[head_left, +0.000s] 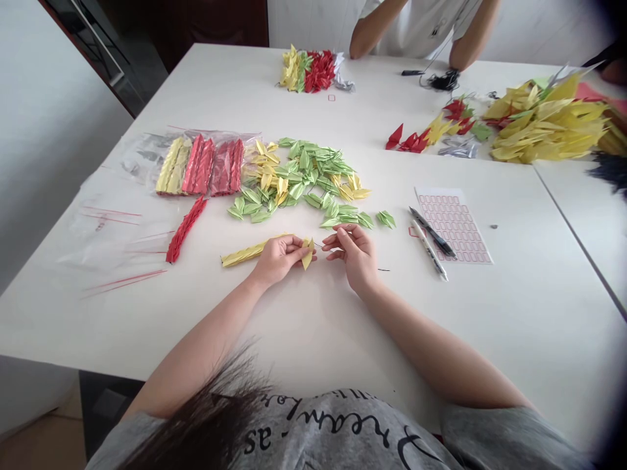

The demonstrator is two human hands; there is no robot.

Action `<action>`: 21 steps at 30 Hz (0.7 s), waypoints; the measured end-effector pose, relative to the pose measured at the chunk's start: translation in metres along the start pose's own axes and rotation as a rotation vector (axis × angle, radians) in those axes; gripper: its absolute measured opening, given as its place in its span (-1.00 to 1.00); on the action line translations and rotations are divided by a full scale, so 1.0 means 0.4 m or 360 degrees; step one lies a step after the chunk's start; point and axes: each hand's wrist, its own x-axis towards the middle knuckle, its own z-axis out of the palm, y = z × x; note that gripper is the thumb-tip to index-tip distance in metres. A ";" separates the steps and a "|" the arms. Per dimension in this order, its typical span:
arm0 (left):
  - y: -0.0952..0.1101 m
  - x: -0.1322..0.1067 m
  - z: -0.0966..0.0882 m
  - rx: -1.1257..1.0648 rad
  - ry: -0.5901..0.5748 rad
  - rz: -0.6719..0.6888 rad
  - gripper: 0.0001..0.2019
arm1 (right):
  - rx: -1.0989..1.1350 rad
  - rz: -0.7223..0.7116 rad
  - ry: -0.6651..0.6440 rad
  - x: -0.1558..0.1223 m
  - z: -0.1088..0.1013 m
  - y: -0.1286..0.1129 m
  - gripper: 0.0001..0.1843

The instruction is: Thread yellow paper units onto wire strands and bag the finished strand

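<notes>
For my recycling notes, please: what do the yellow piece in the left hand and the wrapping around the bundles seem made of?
Yellow piece in the left hand: probably paper, rather matte; its crisp, pointed edges suggest it.
Wrapping: likely thin plastic film, clear, glossy; wrinkles catch light.

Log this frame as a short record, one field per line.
Left hand: pinches a yellow piece
Right hand: close to the piece; hold on the dark thread unclear
Near left hand: yellow bundle
Beyond hands: pile of green and yellow pieces
Left side: red bundle, bagged bundles
Right side: printed sheet, white pen, black tool
Across table: another person
</notes>
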 end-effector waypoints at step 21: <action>0.003 0.003 0.002 -0.0031 0.0106 -0.0035 -0.49 | -0.0001 0.0035 -0.0049 0.011 -0.001 0.012 -0.52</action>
